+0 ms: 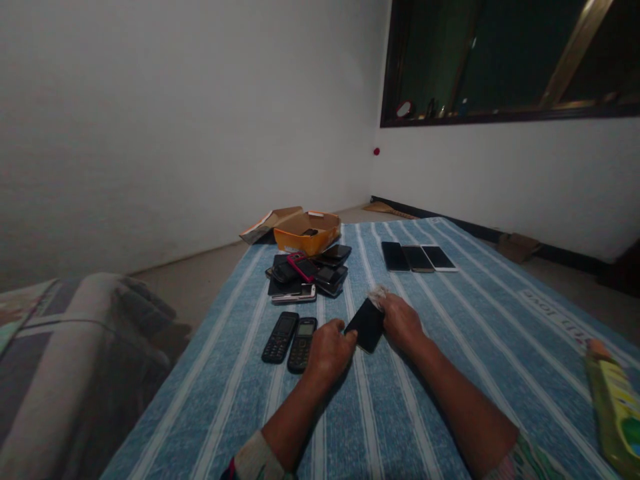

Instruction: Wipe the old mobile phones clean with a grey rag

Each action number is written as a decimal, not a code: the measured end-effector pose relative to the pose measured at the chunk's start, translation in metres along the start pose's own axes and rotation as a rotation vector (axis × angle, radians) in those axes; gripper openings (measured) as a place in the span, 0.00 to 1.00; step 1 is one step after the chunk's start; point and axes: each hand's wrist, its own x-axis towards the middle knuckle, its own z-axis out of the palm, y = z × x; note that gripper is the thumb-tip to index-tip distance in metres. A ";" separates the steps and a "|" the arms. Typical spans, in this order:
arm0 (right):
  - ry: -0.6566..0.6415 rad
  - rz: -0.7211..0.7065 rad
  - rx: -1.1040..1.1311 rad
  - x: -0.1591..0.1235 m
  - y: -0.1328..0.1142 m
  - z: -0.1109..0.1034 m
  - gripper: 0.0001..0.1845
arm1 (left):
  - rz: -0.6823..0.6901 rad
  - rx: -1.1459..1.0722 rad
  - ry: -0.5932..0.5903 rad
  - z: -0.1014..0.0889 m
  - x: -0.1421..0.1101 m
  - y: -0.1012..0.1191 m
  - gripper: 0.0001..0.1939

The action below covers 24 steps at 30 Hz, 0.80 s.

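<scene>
My left hand (331, 348) grips the lower left edge of a dark smartphone (367, 327), its thumb on the screen side. At the phone's upper right corner, my right hand (400, 323) is closed on a crumpled whitish cloth or tissue (379, 293) pressed against the edge. The phone is held tilted above the striped cloth. Just left of my left hand lie two black keypad phones, one (281, 337) farther left and the other (302, 344) partly behind my fingers. Beyond them is a heap of assorted phones (306, 268), with a pink one (303, 265) on top.
Three smartphones (419, 258) lie side by side at the far right on the blue striped cloth (240, 400). An open orange box (307, 240) stands behind the heap. A bottle of yellowish liquid (615, 407) lies at the right edge. A grey blanket (100, 360) is at left.
</scene>
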 end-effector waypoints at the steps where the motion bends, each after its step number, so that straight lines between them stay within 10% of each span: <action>1: 0.005 0.001 -0.003 -0.002 -0.002 0.000 0.26 | 0.052 0.075 0.056 0.001 -0.003 0.000 0.09; 5: 0.045 -0.077 0.022 -0.009 -0.012 0.000 0.26 | 0.389 0.593 0.220 0.010 -0.014 -0.001 0.24; 9: 0.032 -0.324 0.126 -0.009 -0.023 0.003 0.26 | 0.533 0.654 0.171 0.017 -0.015 -0.006 0.30; 24: -0.096 -0.033 0.084 0.003 0.000 -0.005 0.30 | 0.372 0.641 0.035 0.018 -0.018 0.003 0.22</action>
